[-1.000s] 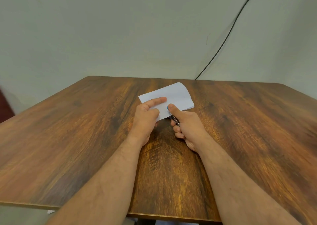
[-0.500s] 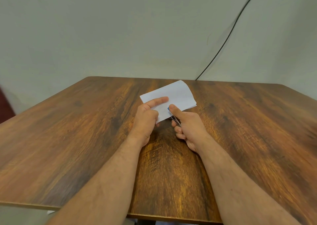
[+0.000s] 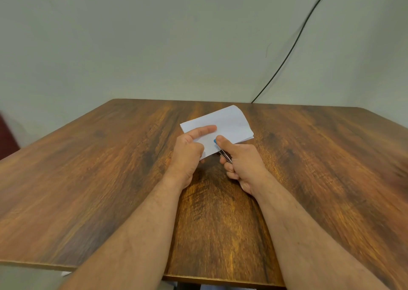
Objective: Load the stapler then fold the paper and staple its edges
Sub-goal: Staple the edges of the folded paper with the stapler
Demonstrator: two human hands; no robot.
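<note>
One folded paper over one wooden surface. My left hand pinching its near edge; my right hand gripping one stapler, thumb pressing down.

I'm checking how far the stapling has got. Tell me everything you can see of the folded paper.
The folded paper is white, blank and lies at a slant near the middle of the wooden table. Layered edges show at its right corner, so it is already folded. The left hand holds its near left end, forefinger stretched across the top. The right hand grips a small stapler with a blue tip and metal body at the paper's near edge, thumb on top. No staples can be made out.
</note>
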